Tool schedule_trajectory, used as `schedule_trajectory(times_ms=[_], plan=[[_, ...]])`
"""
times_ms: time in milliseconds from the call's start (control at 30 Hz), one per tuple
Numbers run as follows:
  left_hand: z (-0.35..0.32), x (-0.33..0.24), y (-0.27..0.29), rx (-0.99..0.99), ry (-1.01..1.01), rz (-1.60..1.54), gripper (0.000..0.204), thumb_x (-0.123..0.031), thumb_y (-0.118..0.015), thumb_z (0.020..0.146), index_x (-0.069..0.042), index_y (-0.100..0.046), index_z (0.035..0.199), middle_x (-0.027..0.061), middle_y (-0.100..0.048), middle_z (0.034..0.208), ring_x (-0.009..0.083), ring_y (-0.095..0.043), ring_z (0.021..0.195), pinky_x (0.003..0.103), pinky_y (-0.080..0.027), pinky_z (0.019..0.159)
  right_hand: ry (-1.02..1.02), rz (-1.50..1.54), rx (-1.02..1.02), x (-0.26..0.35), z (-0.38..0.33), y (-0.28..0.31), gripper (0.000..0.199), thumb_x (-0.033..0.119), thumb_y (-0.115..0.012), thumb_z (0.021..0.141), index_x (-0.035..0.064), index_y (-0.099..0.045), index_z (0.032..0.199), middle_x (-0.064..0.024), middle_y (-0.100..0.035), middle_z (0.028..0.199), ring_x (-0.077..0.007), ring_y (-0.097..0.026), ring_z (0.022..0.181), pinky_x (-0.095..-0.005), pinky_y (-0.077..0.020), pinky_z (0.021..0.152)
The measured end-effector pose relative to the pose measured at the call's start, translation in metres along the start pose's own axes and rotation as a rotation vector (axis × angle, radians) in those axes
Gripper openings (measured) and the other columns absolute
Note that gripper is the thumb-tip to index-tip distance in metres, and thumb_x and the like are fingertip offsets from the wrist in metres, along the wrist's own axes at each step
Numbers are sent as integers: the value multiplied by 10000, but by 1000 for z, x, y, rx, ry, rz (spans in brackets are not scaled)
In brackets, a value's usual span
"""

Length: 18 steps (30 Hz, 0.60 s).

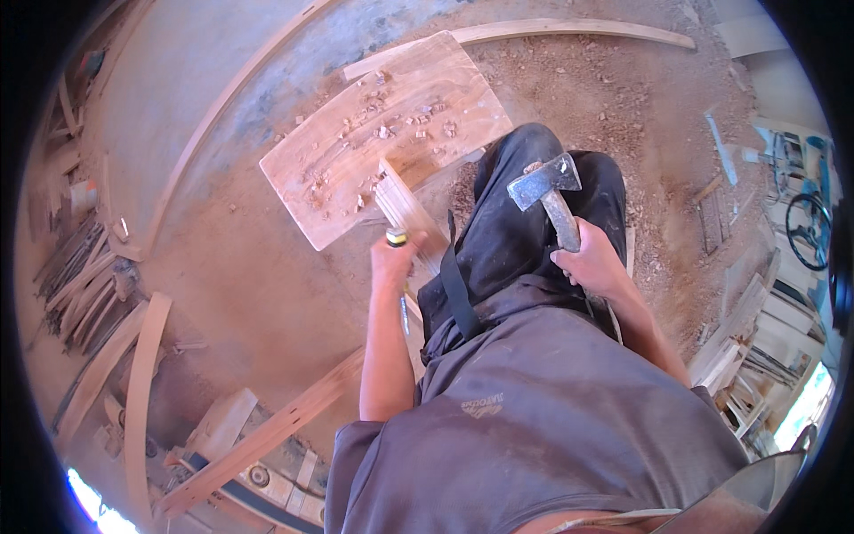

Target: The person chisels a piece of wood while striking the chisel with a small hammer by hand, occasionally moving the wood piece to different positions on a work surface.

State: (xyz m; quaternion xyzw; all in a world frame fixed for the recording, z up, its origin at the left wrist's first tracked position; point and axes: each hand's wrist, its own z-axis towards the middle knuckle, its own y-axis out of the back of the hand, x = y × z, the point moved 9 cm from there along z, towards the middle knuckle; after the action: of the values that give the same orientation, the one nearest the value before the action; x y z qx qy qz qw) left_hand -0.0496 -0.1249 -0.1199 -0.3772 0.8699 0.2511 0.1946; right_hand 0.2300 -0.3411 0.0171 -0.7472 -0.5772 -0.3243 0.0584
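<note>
My right hand (594, 256) is closed round the wooden handle of a hatchet (544, 182), whose worn metal head is raised over my knees. A chisel (397, 237) with a yellow and black handle end is gripped in my left hand (390, 262); its thin metal shank shows below the fist. Beside that hand runs a squared wooden beam (405, 206), its far end over a low wooden board (334, 151) and its near end toward my thigh. Wood chips lie scattered on the board.
Long wooden strips (569, 28) lie on the dusty floor beyond the board. A pile of wood offcuts (84, 289) is at the left. Another slotted beam (294, 416) slants at the lower left. A black steering wheel (808, 231) stands at the far right, among stacked boards.
</note>
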Motion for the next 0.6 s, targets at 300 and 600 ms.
schedule_trajectory(times_ms=[300, 600], plan=[[-22, -14, -9, -172, 185, 229, 271, -188, -861, 771, 8, -702, 870, 106, -703, 753, 203, -620, 592, 347, -488, 554, 77, -83, 84, 5, 114, 69, 460, 159, -693, 796, -56, -594, 1190, -285, -675, 953, -418, -688, 968, -440, -523, 868], [-56, -86, -62, -412, 222, 900, 660, -414, -814, 762, -4, -521, 1189, 275, -703, 1030, 462, -675, 1002, 536, -517, 892, 26, -58, 121, 13, 136, 152, 471, 125, -666, 844, -32, -518, 1263, -44, -569, 739, -126, -566, 537, -316, -485, 503]])
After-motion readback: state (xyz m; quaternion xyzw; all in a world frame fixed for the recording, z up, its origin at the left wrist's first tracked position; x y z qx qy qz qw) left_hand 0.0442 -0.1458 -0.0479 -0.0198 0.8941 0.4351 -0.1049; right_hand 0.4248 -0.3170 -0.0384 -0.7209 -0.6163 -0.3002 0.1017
